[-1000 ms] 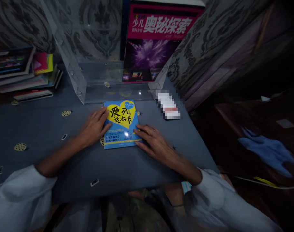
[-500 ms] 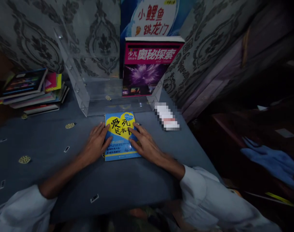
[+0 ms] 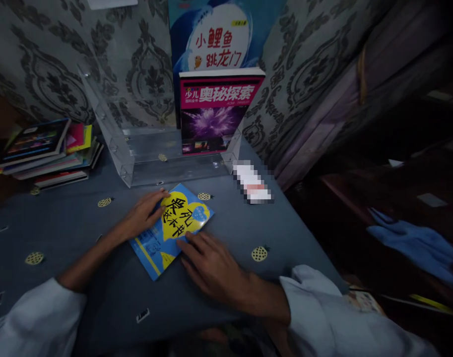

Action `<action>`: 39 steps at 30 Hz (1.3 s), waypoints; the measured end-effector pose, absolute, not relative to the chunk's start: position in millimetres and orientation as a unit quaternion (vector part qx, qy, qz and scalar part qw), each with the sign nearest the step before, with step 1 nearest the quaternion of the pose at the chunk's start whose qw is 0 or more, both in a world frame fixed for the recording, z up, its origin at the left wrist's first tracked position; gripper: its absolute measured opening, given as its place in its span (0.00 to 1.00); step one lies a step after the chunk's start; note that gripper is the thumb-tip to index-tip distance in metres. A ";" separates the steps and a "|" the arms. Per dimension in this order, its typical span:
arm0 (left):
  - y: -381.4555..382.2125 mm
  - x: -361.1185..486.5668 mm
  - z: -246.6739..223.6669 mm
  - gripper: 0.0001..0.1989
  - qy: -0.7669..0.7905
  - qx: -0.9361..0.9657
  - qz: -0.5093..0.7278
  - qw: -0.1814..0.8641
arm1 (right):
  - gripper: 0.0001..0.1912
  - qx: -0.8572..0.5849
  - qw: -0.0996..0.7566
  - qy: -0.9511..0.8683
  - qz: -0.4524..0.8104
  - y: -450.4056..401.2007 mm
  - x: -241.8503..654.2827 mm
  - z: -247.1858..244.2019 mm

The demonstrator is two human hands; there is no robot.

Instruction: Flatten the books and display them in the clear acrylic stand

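A blue book (image 3: 175, 217) with a yellow heart and black brush lettering on its cover lies turned at a slant on the dark grey-blue tablecloth. My left hand (image 3: 143, 214) grips its left edge, with fingertips on the cover near the upper corner. At the lower right edge my right hand (image 3: 216, 265) holds it, thumb and fingertips resting on the cover and the other fingers curled beside it. Behind the book stands a clear acrylic rack (image 3: 152, 171). A purple-and-magenta book (image 3: 213, 114) rests upright in the rack's right part.
A taller blue picture book (image 3: 219, 37) leans behind the purple one, against the patterned curtain (image 3: 152, 74). Several stacked books (image 3: 43, 148) lie at the left. A blurred-out white item (image 3: 253, 183) is right of the rack, near the table's right edge. A blue cloth (image 3: 408, 238) lies beyond.
The blue book has turned clockwise and shifted slightly left and toward me. My right hand has come down and nearer with it; my left hand stays at its left edge. The view has tilted slightly.
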State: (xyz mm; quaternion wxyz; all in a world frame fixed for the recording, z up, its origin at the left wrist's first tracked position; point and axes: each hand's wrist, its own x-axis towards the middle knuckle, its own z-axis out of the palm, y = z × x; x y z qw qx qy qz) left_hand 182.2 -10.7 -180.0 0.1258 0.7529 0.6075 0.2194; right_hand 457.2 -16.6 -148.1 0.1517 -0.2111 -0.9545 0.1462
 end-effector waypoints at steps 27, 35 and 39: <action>27.7 224.1 -169.4 0.21 0.546 0.826 0.137 -0.031 | 0.11 -0.304 0.340 -0.785 0.419 84.0 467.1 -178.2; 17.9 252.2 -165.8 0.21 0.487 0.858 0.164 0.019 | 0.12 -0.279 0.346 -0.769 0.460 86.6 467.6 -177.3; 10.7 264.7 -162.5 0.22 0.480 0.863 0.150 0.040 | 0.12 -0.277 0.363 -0.753 0.473 87.3 467.8 -178.6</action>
